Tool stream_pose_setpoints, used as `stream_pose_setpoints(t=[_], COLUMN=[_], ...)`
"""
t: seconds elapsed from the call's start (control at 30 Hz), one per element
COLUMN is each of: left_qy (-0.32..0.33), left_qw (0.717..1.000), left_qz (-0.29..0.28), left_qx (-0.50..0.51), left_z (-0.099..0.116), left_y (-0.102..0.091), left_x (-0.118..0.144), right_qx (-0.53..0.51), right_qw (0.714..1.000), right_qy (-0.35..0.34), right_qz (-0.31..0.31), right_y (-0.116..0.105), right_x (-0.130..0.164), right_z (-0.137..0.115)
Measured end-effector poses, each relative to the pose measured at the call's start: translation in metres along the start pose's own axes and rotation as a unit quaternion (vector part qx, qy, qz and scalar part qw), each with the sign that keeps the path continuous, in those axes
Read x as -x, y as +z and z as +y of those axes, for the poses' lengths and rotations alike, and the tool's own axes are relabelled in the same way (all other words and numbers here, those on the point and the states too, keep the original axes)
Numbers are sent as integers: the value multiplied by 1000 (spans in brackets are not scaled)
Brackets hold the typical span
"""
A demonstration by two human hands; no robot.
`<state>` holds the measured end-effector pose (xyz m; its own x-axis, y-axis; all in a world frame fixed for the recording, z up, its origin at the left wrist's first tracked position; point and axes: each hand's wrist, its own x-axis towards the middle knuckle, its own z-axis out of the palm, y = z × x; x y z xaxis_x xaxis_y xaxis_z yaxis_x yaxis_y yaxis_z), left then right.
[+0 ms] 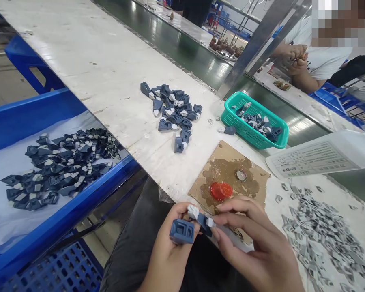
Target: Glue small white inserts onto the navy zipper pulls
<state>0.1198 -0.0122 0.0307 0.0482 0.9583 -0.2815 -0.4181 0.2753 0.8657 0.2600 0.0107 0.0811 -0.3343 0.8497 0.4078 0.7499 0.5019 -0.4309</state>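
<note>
My left hand (170, 255) is closed around a blue-grey plastic part (181, 232) with a hollow, boxy end facing me. Beside it, in the same grip, sticks out a light-grey jointed piece (194, 212). A darker blue section (202, 220) runs from there toward my right hand (258, 243). The thumb and forefinger of that hand pinch a small light-grey plastic piece (210, 222) against its end. Whether the blue parts are joined is hidden by my fingers. Just beyond my hands lies wet cardboard (207, 166) with a red cap (221, 190) and a ridged bottle cap (241, 175).
Assembled blue-grey parts (174, 105) lie heaped on the white table; more fill a blue bin (88, 97) at left and a green basket (255, 136). Small grey pieces (325, 231) spread at right beside a tipped white bottle (316, 158). Across the line, a person works.
</note>
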Motion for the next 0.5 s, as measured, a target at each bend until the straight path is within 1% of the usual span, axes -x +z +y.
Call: stream_pose_setpoints(t=[0.1, 0.2, 0.27, 0.33, 0.4, 0.47, 0.5], left_qy=[13, 28, 46, 62, 63, 57, 67], left_qw=[1000, 999, 998, 996, 996, 997, 997], left_qz=[12, 23, 40, 60, 56, 18, -5], left_qx=[0, 4, -10, -12, 20, 44, 38], left_z=[-5, -9, -8, -4, 0, 2, 3], left_y=[0, 1, 3, 4, 6, 6, 7], left_x=[0, 0, 2, 5, 9, 11, 12], right_qx=[-3, -20, -50, -109, -190, -279, -314], right_qw=[1000, 998, 994, 986, 961, 920, 901], right_qy=[-6, -3, 28, 98, 192, 262, 285], right_qz=[-18, -60, -88, -83, -67, -83, -89], right_y=[-2, -6, -8, -7, -4, 1, 4], right_x=[1, 2, 4, 7, 14, 23, 29], right_z=[0, 1, 0, -1, -5, -12, -17])
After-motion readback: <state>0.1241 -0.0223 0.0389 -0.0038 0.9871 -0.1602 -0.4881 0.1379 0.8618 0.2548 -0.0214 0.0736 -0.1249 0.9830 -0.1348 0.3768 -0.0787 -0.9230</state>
